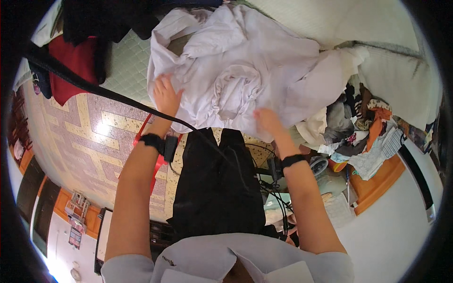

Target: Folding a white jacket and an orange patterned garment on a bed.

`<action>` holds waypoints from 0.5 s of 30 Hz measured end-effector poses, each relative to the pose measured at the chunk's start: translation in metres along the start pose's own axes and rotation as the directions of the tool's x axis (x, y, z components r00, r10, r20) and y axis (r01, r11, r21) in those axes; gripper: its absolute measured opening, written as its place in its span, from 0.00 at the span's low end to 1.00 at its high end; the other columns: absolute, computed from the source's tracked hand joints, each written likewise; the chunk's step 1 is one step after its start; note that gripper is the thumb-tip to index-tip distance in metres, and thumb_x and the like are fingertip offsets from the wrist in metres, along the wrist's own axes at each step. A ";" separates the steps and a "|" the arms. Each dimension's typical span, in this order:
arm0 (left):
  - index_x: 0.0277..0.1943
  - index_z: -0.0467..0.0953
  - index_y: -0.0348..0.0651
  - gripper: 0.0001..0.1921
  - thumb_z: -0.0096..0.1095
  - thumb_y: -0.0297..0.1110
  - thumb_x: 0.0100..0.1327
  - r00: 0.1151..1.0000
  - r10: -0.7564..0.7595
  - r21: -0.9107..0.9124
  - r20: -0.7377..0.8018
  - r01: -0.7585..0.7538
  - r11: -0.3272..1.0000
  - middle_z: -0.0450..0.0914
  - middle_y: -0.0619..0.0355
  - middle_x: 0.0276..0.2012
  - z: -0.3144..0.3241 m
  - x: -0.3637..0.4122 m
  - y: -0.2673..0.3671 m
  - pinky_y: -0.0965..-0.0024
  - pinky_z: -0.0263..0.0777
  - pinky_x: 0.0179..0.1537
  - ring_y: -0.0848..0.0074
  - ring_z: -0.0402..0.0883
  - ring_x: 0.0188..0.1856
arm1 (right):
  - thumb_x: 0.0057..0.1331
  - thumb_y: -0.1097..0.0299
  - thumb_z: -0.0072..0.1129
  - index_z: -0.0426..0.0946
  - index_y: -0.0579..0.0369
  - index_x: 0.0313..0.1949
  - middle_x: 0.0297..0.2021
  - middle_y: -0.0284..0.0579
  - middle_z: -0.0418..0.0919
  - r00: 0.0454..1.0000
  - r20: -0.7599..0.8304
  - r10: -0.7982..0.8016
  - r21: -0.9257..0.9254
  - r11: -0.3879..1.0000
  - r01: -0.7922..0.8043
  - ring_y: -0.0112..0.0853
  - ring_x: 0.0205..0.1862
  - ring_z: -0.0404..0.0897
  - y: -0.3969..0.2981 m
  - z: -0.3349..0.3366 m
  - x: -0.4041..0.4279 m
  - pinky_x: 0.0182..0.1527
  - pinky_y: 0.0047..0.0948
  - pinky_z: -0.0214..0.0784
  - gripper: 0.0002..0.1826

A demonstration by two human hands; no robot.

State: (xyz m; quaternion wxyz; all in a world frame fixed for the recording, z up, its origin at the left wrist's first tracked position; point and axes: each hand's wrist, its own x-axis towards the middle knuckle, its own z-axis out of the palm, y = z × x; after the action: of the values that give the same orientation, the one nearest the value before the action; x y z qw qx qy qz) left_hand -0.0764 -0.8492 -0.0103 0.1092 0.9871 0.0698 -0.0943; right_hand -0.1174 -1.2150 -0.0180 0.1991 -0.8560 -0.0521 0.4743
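A white long-sleeved garment with a gathered opening lies spread and wrinkled before me, its gathered edge near my body. On its left part rests my left hand, fingers spread on the cloth. My right hand is at the garment's near edge, right of the gathered opening; it is blurred, and whether its fingers pinch the cloth cannot be told. One sleeve is folded back at the upper left, and the other side reaches out to the right.
A pale quilted cover lies under the garment. Dark clothes and a red cloth are at the left. A heap of mixed clothes lies right, near white covers. A black strap crosses the view; cables hang by my right wrist.
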 end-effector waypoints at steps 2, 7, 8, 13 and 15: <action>0.57 0.57 0.37 0.42 0.72 0.45 0.42 0.983 -0.172 -0.070 -0.069 0.167 0.983 0.61 0.42 0.54 0.008 0.017 -0.029 0.57 0.60 0.54 0.51 0.62 0.56 | 0.61 0.59 0.49 0.73 0.60 0.43 0.41 0.54 0.77 0.996 -0.079 -0.042 0.172 0.983 0.056 0.46 0.45 0.75 -0.063 -0.051 0.045 0.46 0.38 0.67 0.18; 0.59 0.53 0.37 0.51 0.74 0.55 0.36 0.756 -0.640 -0.041 0.135 0.650 0.759 0.62 0.42 0.55 0.024 0.048 -0.069 0.58 0.61 0.54 0.53 0.63 0.57 | 0.59 0.61 0.56 0.71 0.60 0.47 0.36 0.42 0.79 0.965 -0.252 0.068 0.587 0.804 0.096 0.29 0.36 0.76 -0.120 -0.094 0.145 0.41 0.31 0.67 0.20; 0.59 0.53 0.37 0.51 0.74 0.55 0.36 0.740 -0.659 -0.040 0.132 0.669 0.743 0.62 0.42 0.55 0.026 0.044 -0.084 0.58 0.61 0.54 0.53 0.63 0.57 | 0.59 0.62 0.58 0.71 0.59 0.47 0.36 0.40 0.78 0.959 -0.204 0.198 0.737 0.676 0.017 0.30 0.35 0.75 -0.141 -0.098 0.155 0.40 0.29 0.67 0.20; 0.56 0.58 0.31 0.50 0.70 0.62 0.39 0.832 -0.423 -0.527 0.360 0.555 0.644 0.74 0.40 0.46 0.034 0.046 -0.104 0.66 0.69 0.47 0.57 0.76 0.46 | 0.56 0.64 0.63 0.71 0.55 0.45 0.36 0.38 0.75 0.896 -0.031 0.443 0.941 0.315 -0.124 0.29 0.33 0.73 -0.155 -0.100 0.209 0.37 0.24 0.67 0.18; 0.55 0.60 0.29 0.49 0.69 0.62 0.40 0.818 -0.387 -0.562 0.424 0.573 0.596 0.73 0.40 0.47 0.029 0.054 -0.105 0.66 0.70 0.46 0.57 0.76 0.46 | 0.56 0.66 0.63 0.71 0.53 0.43 0.37 0.39 0.75 0.867 -0.061 0.494 0.994 0.105 0.010 0.30 0.35 0.74 -0.162 -0.105 0.219 0.34 0.25 0.68 0.16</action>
State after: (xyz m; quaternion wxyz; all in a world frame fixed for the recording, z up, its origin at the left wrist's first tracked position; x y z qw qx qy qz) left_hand -0.0457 -0.7482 -0.0702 0.4334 0.8020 0.3495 -0.2164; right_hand 0.1056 -1.0363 -0.0779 0.6270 -0.5864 0.4527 0.2409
